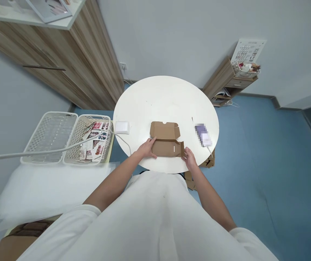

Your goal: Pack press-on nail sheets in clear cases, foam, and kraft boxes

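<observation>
A brown cardboard box (166,148) lies on the white round table (161,98) near its front edge. Its lid is folded back away from me, and a side flap stands up at the right end. My left hand (147,148) grips the left end, thumb toward the inner edge and fingers along the side. At the right end, my right hand (189,158) holds the raised flap between thumb and fingers; some of its fingers are hidden behind the cardboard. A small white line shows on the box's inner floor, too small to identify.
A white stack (122,127) sits at the table's left edge, and a blurred purple-and-white object (203,135) with a cable lies right. Left of the table stand a white basket (67,159) of printed nail packets, another basket (44,117) and white sheets (52,190). A pale cable (44,150) crosses there.
</observation>
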{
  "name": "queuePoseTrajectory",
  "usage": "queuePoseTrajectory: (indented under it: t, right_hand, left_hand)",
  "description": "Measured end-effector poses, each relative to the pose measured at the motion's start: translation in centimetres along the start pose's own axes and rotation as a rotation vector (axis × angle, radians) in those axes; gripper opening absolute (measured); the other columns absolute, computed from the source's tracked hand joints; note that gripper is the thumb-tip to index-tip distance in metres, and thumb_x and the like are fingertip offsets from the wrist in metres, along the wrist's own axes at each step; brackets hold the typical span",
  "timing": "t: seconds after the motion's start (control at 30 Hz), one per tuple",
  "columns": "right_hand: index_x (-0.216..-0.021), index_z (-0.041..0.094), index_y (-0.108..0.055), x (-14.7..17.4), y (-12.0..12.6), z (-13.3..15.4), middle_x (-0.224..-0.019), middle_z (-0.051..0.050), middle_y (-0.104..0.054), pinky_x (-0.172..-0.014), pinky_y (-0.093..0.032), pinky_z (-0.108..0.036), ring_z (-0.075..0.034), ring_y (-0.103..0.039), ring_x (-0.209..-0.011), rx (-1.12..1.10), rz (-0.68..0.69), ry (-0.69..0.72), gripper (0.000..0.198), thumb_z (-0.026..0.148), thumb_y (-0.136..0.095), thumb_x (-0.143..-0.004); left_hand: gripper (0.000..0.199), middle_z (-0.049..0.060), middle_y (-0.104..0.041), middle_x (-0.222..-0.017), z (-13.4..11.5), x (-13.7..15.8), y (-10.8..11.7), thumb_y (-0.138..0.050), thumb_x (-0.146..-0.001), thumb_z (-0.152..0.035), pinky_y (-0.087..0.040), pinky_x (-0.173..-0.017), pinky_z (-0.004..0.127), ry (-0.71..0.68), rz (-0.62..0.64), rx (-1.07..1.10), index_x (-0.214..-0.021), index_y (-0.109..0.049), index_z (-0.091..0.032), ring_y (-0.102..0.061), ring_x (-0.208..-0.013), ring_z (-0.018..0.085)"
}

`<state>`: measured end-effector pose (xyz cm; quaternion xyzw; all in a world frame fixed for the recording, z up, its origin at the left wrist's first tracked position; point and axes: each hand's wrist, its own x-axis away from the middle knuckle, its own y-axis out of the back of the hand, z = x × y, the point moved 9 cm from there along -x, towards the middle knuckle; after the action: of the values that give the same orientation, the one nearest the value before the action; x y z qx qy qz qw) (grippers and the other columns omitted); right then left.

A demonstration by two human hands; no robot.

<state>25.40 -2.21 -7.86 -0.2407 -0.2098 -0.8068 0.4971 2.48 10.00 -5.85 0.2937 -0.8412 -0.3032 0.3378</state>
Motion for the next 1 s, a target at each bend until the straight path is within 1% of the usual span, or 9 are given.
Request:
queuePoseTrajectory:
  t: [0.1, 0.2, 0.27, 0.37, 0.47, 0.57, 0.7, 0.83, 1.0]
  right_hand:
    - [-0.111, 0.023, -0.058, 0.2, -0.8, 0.3, -0.123, -0.005, -0.057, -0.077, -0.047, -0.03, -0.022, -0.054, -0.109, -0.093, 0.024, 0.018, 0.055, 0.062, -0.049, -0.073]
    - [-0.11, 0.022, -0.06, 0.4, -1.6, 1.0, -0.121, -0.006, -0.058, -0.074, -0.046, -0.029, -0.022, -0.056, -0.103, -0.058, 0.03, 0.058, 0.055, 0.061, -0.052, -0.072]
    - [-0.113, 0.022, -0.059, 0.4, -2.3, 1.4, -0.123, -0.007, -0.057, -0.077, -0.046, -0.03, -0.022, -0.055, -0.104, 0.03, 0.045, 0.091, 0.055, 0.058, -0.053, -0.072]
    - [-0.117, 0.021, -0.055, 0.0, -2.4, 1.9, -0.123, -0.008, -0.057, -0.082, -0.045, -0.031, -0.021, -0.054, -0.107, 0.184, -0.022, 0.152, 0.053, 0.05, -0.056, -0.073]
    - [-0.115, 0.019, -0.056, -0.6, -2.6, 2.1, -0.113, -0.008, -0.062, -0.084, -0.044, -0.03, -0.019, -0.056, -0.102, 0.359, -0.066, 0.187, 0.046, 0.042, -0.054, -0.075]
    - [-0.104, 0.019, -0.059, -1.1, -3.0, 2.1, -0.1, -0.006, -0.066, -0.079, -0.043, -0.029, -0.018, -0.058, -0.094, 0.594, -0.077, 0.182, 0.033, 0.039, -0.05, -0.078]
    - [-0.089, 0.021, -0.059, -1.0, -3.7, 1.8, -0.087, -0.005, -0.066, -0.068, -0.041, -0.029, -0.02, -0.06, -0.083, 0.889, -0.087, 0.118, 0.023, 0.038, -0.046, -0.082]
    - [-0.091, 0.02, -0.055, -0.7, -4.4, 1.6, -0.087, -0.007, -0.064, -0.062, -0.039, -0.028, -0.022, -0.06, -0.08, 1.082, -0.097, 0.077, 0.019, 0.034, -0.043, -0.084]
    - [-0.096, 0.019, -0.052, -0.6, -5.1, 1.7, -0.089, -0.009, -0.063, -0.061, -0.038, -0.028, -0.023, -0.06, -0.081, 1.176, -0.102, 0.083, 0.02, 0.028, -0.036, -0.087]
  left_hand:
    - [0.123, 0.014, -0.041, -0.125, -0.1, -0.1, 0.0, -0.078, -0.045, -0.05, -0.043, -0.085, 0.038, 0.004, 0.017, -0.011, -0.143, -0.009, -0.024, -0.05, -0.109, 0.032]
    - [0.121, 0.015, -0.041, -0.125, -0.3, -0.1, 0.0, -0.078, -0.046, -0.05, -0.043, -0.084, 0.038, 0.01, 0.035, -0.042, -0.142, -0.011, -0.023, -0.049, -0.111, 0.033]
    - [0.12, 0.015, -0.041, -0.126, -0.4, -0.2, 0.0, -0.078, -0.046, -0.05, -0.043, -0.084, 0.038, 0.012, 0.038, -0.053, -0.142, -0.012, -0.023, -0.048, -0.112, 0.034]
    - [0.122, 0.015, -0.04, -0.127, -0.5, -0.2, -0.2, -0.079, -0.045, -0.05, -0.043, -0.085, 0.038, 0.014, 0.04, -0.051, -0.142, -0.01, -0.024, -0.048, -0.113, 0.033]
    - [0.123, 0.015, -0.041, -0.126, -0.4, -0.1, -0.4, -0.079, -0.045, -0.051, -0.043, -0.086, 0.038, 0.012, 0.038, -0.047, -0.143, -0.009, -0.023, -0.047, -0.113, 0.033]
    - [0.123, 0.014, -0.041, -0.125, -0.1, 0.3, -0.8, -0.078, -0.046, -0.052, -0.043, -0.086, 0.037, 0.003, 0.032, -0.02, -0.143, -0.007, -0.024, -0.047, -0.113, 0.032]
    - [0.124, 0.014, -0.042, -0.124, 0.4, 1.0, -1.0, -0.077, -0.046, -0.054, -0.043, -0.085, 0.038, -0.008, 0.016, 0.023, -0.143, -0.006, -0.024, -0.048, -0.111, 0.032]
    - [0.125, 0.013, -0.043, -0.123, 0.5, 1.2, -1.1, -0.078, -0.046, -0.053, -0.042, -0.086, 0.039, -0.019, 0.001, 0.045, -0.144, -0.007, -0.025, -0.046, -0.113, 0.033]
    - [0.124, 0.013, -0.044, -0.122, 0.7, 1.2, -1.3, -0.078, -0.046, -0.054, -0.042, -0.086, 0.039, 0.002, 0.008, 0.042, -0.144, -0.006, -0.025, -0.048, -0.111, 0.033]
